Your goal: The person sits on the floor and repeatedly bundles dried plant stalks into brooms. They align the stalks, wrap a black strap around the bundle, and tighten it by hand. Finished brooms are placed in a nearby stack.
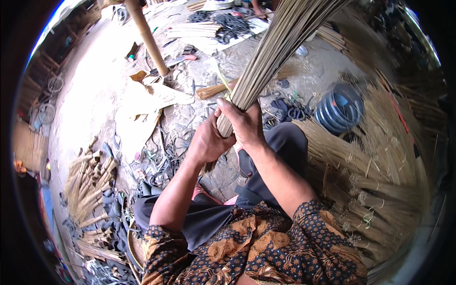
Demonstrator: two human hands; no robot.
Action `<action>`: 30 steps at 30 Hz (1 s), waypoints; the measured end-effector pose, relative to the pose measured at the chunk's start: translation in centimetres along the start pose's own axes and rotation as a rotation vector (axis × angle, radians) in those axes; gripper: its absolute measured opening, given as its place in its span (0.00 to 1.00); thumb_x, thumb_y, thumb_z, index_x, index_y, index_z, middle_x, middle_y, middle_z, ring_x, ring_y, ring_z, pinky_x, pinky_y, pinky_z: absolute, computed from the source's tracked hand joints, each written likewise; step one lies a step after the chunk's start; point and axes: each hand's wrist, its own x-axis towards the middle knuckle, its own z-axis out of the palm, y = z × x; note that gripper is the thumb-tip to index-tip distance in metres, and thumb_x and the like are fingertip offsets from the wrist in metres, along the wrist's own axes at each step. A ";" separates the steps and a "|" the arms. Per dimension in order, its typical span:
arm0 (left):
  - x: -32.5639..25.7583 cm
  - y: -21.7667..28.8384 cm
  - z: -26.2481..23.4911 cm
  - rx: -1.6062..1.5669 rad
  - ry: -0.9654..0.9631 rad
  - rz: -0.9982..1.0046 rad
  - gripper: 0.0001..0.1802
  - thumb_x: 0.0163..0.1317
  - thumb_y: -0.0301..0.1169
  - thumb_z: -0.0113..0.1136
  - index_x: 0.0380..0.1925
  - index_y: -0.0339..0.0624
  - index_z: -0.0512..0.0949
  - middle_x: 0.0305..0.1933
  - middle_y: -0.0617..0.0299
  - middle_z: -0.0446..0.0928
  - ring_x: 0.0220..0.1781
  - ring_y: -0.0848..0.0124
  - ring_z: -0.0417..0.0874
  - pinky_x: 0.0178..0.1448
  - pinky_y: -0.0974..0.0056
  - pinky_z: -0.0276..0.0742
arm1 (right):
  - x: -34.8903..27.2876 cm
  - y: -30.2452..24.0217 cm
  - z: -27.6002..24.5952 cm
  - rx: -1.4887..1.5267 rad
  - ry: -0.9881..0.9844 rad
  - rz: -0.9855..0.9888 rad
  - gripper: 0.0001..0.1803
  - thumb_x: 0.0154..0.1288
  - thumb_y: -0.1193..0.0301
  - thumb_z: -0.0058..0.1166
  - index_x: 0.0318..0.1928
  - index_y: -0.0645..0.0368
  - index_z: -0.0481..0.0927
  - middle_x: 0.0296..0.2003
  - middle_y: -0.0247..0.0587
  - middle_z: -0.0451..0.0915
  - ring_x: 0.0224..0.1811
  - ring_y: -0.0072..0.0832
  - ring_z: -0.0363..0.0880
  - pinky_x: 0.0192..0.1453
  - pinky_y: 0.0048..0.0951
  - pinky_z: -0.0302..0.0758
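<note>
A thick bundle of thin brown sticks (273, 57), like a stick broom, slants up from my lap and fans out toward the top right. Low down, my left hand (209, 141) wraps round its narrow end. Just above and to the right, my right hand (245, 123) grips the same bundle, thumb toward the far side. A pale green strip (222, 76) sticks up beside the bundle at my fingers; whether it is tied round the sticks is hidden. Beyond my hands a small tan brush-like bundle (212, 91) lies on the ground.
Many stick bundles (380, 190) are piled at my right, by a coiled blue-grey strap roll (338, 109). Short bundles (90, 180) lie at my left. A bamboo post (146, 35) stands ahead, near a knife with a red handle (183, 60). Black strips (232, 27) lie on a far sheet.
</note>
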 end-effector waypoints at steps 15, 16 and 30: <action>-11.9 -26.7 -16.6 0.781 0.675 -0.515 0.16 0.56 0.33 0.69 0.45 0.43 0.83 0.38 0.46 0.87 0.42 0.46 0.89 0.47 0.47 0.85 | 13.3 -12.8 -24.7 0.338 0.913 -0.274 0.17 0.72 0.66 0.51 0.50 0.67 0.82 0.50 0.51 0.83 0.56 0.45 0.81 0.63 0.47 0.82; -12.3 -27.0 -16.7 0.668 0.653 -0.557 0.16 0.56 0.34 0.68 0.45 0.42 0.83 0.37 0.45 0.87 0.40 0.45 0.89 0.45 0.47 0.85 | 13.1 -13.0 -26.2 0.422 0.957 -0.316 0.20 0.75 0.65 0.51 0.55 0.71 0.77 0.51 0.54 0.81 0.58 0.46 0.80 0.69 0.51 0.80; -5.9 -20.6 0.1 -0.297 0.368 -0.691 0.11 0.57 0.31 0.73 0.26 0.36 0.82 0.22 0.61 0.80 0.22 0.72 0.78 0.27 0.61 0.74 | -5.7 17.6 -2.1 -0.357 -0.474 0.820 0.53 0.73 0.35 0.55 0.81 0.62 0.56 0.68 0.60 0.75 0.48 0.35 0.90 0.36 0.28 0.85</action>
